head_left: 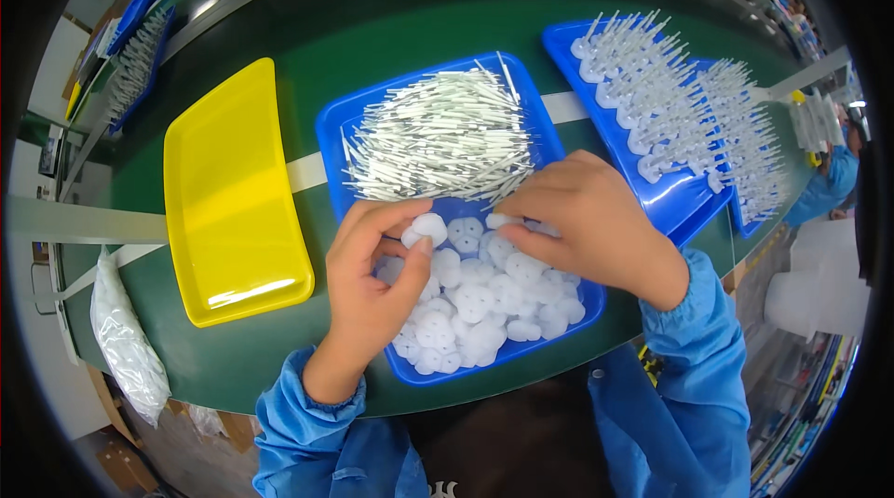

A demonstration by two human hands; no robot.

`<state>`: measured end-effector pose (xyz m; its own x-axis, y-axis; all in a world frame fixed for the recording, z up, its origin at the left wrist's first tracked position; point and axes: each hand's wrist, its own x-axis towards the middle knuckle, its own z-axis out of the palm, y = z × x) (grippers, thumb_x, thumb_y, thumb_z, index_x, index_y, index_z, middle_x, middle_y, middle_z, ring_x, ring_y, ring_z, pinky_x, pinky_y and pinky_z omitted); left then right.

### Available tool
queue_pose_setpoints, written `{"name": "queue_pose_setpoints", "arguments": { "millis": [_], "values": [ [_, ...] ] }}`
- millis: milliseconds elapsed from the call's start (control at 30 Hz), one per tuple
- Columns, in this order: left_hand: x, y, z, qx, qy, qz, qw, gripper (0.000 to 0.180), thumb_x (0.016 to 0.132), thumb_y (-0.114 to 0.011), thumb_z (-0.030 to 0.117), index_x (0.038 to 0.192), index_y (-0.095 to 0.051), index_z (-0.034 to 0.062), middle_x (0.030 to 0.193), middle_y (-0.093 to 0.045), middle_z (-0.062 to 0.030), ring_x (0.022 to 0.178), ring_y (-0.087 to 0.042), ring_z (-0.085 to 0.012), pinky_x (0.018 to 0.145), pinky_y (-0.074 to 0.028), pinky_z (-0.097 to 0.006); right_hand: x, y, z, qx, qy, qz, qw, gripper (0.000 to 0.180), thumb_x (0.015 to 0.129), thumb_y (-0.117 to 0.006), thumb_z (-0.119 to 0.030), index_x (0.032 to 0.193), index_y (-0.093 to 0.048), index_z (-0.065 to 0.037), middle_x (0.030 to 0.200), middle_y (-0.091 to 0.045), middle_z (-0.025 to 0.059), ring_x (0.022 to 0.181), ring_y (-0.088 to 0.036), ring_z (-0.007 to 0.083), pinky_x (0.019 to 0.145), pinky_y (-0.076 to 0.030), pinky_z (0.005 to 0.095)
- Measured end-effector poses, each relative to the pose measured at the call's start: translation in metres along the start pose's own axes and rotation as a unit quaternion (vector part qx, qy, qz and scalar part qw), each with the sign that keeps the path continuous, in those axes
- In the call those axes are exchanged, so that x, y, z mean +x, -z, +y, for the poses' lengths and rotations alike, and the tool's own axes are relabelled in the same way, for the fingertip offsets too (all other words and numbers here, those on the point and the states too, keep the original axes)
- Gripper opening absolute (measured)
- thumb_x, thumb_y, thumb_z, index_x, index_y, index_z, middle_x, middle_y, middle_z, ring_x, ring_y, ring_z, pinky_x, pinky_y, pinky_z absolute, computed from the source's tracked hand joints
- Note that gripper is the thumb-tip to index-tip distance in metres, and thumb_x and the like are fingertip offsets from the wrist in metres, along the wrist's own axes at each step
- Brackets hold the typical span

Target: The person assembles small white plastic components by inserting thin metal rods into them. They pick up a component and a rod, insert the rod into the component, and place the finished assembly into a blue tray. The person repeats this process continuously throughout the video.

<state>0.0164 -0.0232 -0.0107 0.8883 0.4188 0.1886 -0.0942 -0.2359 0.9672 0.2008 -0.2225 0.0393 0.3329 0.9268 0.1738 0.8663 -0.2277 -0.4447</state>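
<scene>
On the green surface (372, 51), a blue tray (340, 126) holds thin white sticks (438, 140) at its far end and small white flower-shaped discs (484, 298) at its near end. The left hand (377, 289) pinches one disc (426, 228) between thumb and forefinger; the right hand (582, 219), fingers curled, nips another at the heap's edge. They look light, stiff and slick, best gripped by the rim.

the blue tray (340, 130) and the yellow tray (228, 209) look like smooth, glossy plastic, the yellow one catching bright glare. the white flower-shaped discs (484, 298) seem matt, slightly translucent plastic; the thin white sticks (438, 140) look matt too. the green belt (372, 23) has a dull sheen. the blue sleeves (694, 377) are soft, creased cloth. a clear bag (126, 340) is shiny film.
</scene>
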Motion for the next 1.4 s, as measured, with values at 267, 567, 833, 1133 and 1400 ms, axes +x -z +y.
{"name": "queue_pose_setpoints", "arguments": {
  "millis": [267,567,833,1133,1400],
  "values": [
    [0.0,0.003,-0.004,-0.042,0.0,0.019,0.999,0.034,0.1,-0.069,-0.01,0.133,-0.068,-0.0039,0.123,-0.061,-0.0081,0.115,-0.069,-0.0183,0.091,-0.061,-0.029,-0.007,-0.001,0.0,-0.06,0.057,0.059,0.995,0.016,0.081,-0.089,-0.023,0.093,-0.08,-0.016,0.095,-0.079,-0.0019,0.096,-0.073,0.021,0.092,-0.051,0.0392],
    [0.003,0.001,-0.006,-0.034,-0.01,0.033,0.999,0.035,0.101,-0.067,-0.011,0.135,-0.068,-0.0053,0.125,-0.06,-0.0095,0.115,-0.07,-0.0194,0.09,-0.064,-0.03,0.015,-0.013,0.009,-0.202,0.075,-0.009,0.976,0.032,0.081,-0.08,-0.006,0.112,-0.076,-0.012,0.099,-0.074,0.0049,0.099,-0.071,0.0235,0.083,-0.053,0.0392],
    [0.013,-0.004,0.004,-0.095,0.029,0.028,0.995,0.04,0.099,-0.069,-0.013,0.137,-0.07,-0.0021,0.126,-0.063,-0.0088,0.115,-0.068,-0.0157,0.088,-0.063,-0.026,0.006,-0.016,0.009,0.417,-0.061,0.157,0.893,0.02,0.087,-0.082,0.006,0.104,-0.074,-0.002,0.098,-0.076,0.0061,0.087,-0.072,0.0143,0.081,-0.058,0.0284],
    [0.029,-0.016,-0.001,-0.119,0.029,0.021,0.992,0.043,0.1,-0.068,-0.012,0.142,-0.066,-0.0022,0.131,-0.061,-0.0086,0.123,-0.068,-0.018,0.092,-0.065,-0.028,0.013,-0.042,-0.008,0.198,-0.023,0.204,0.958,0.025,0.085,-0.089,-0.002,0.109,-0.081,-0.005,0.094,-0.081,0.0089,0.074,-0.076,0.0166,0.065,-0.06,0.0288],
    [0.031,-0.016,-0.006,-0.081,-0.008,0.043,0.996,0.042,0.097,-0.072,-0.013,0.137,-0.074,0.0014,0.12,-0.066,-0.0084,0.113,-0.07,-0.0147,0.085,-0.064,-0.025,0.008,-0.048,-0.007,0.161,0.028,0.221,0.961,0.027,0.082,-0.088,-0.007,0.109,-0.082,-0.01,0.086,-0.08,0.007,0.066,-0.074,0.0198,0.058,-0.058,0.0321]
  ]
}}
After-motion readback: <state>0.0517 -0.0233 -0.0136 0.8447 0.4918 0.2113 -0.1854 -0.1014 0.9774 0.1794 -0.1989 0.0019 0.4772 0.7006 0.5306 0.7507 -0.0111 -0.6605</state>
